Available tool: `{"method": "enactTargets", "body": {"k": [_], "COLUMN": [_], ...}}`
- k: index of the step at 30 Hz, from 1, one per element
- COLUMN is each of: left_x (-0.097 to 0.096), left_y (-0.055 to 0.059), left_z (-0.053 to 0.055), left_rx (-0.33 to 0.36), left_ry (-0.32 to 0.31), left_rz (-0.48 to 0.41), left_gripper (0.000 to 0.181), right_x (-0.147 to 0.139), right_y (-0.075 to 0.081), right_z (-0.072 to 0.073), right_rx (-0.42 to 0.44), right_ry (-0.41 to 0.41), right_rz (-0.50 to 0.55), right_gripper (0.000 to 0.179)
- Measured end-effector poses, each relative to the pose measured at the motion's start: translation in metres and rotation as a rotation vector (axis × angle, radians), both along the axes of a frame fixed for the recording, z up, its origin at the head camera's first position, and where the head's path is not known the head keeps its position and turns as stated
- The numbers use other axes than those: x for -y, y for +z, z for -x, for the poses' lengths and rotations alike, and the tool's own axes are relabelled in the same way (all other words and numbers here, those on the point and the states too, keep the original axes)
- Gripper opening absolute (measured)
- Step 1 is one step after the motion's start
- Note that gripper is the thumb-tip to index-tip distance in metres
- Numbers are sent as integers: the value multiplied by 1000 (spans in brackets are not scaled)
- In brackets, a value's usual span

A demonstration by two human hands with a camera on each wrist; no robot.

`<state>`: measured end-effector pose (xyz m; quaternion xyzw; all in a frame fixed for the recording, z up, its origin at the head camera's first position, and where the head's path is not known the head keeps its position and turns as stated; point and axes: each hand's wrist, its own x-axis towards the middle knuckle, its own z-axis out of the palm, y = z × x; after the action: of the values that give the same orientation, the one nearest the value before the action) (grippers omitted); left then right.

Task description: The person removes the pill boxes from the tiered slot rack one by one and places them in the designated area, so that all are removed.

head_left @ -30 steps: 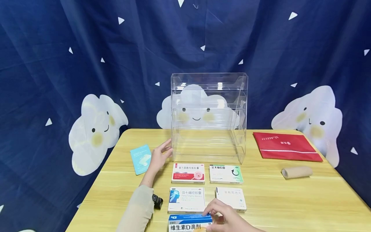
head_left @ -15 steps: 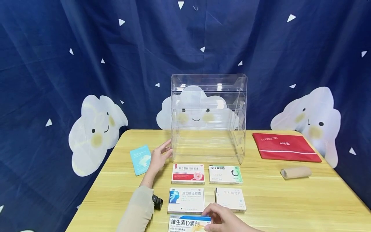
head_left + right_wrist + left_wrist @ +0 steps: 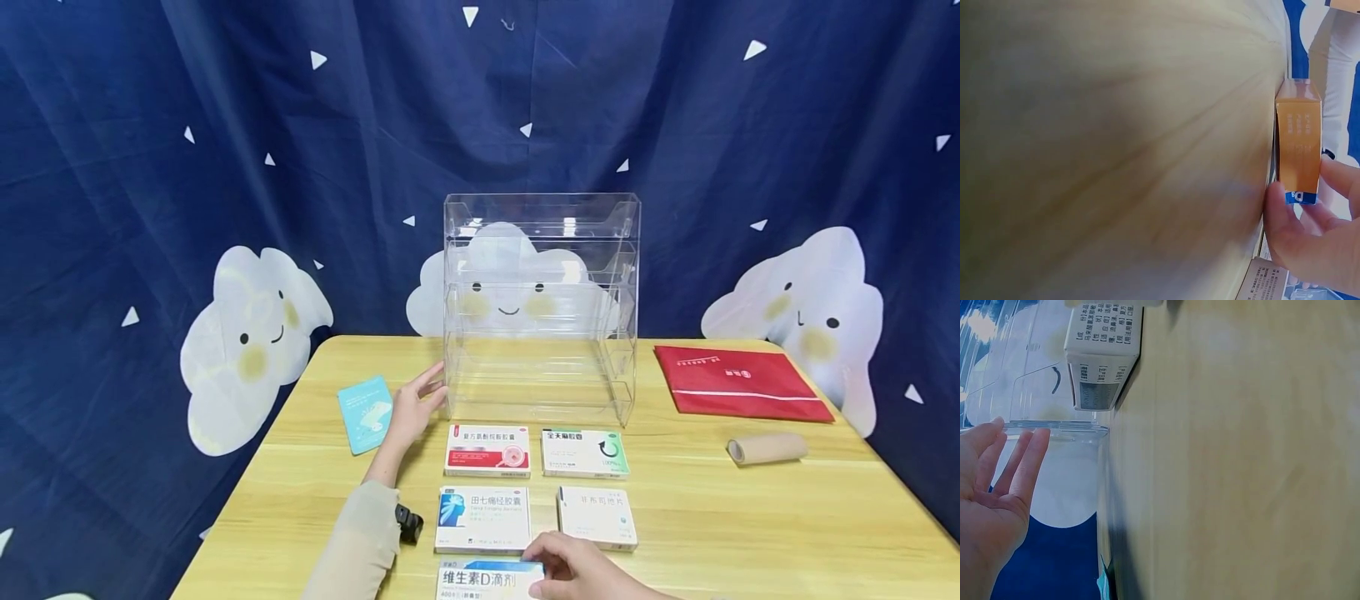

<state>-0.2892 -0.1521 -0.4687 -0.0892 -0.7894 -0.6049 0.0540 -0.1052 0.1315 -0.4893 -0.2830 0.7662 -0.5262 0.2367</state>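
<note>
At the lower edge of the head view, my right hand (image 3: 573, 568) pinches the right end of a white and blue medicine box (image 3: 483, 581) with Chinese lettering. In the right wrist view its orange end (image 3: 1299, 144) shows, with thumb and fingers on opposite sides at the blue edge. My left hand (image 3: 415, 410) touches the left side of a clear acrylic tiered rack (image 3: 540, 411). Its fingers look nearly straight at the rack's edge in the left wrist view. Between the rack and the held box lie a red and white box (image 3: 487, 451) and a white box with a blue head picture (image 3: 483, 520).
A green and white box (image 3: 584, 452) and a plain white box (image 3: 597, 517) lie to the right in the rows. Farther right are a red folder (image 3: 750, 383) and a cardboard tube (image 3: 768, 447). A light blue packet (image 3: 366, 415) lies left on the wooden table (image 3: 712, 533).
The box in my right hand has tipped back and lowered, so its front face now shows more than its blue top side. My left hand stays at the rack.
</note>
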Motion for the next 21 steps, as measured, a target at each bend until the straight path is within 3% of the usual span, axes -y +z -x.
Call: {"method": "enactTargets", "body": {"k": [4, 12, 18, 19, 21], "left_x": [2, 3, 3, 2, 2], "left_y": [-12, -16, -16, -16, -15], "left_z": [8, 9, 8, 8, 8], "left_rx": [-18, -31, -30, -29, -27], "left_ry": [14, 20, 20, 21, 22], "left_rz": [-10, -8, -16, -15, -11], "left_gripper": [50, 49, 48, 48, 48], "right_x": [1, 2, 1, 0, 0], "right_y": [1, -1, 8, 11, 17], "right_z": [2, 4, -2, -3, -3], "right_rx": [-48, -173, -159, -191, -345], "right_ry": [22, 67, -11, -29, -79], "right_rz": [-43, -80, -120, -122, -113], "right_gripper": [24, 28, 29, 27, 20]}}
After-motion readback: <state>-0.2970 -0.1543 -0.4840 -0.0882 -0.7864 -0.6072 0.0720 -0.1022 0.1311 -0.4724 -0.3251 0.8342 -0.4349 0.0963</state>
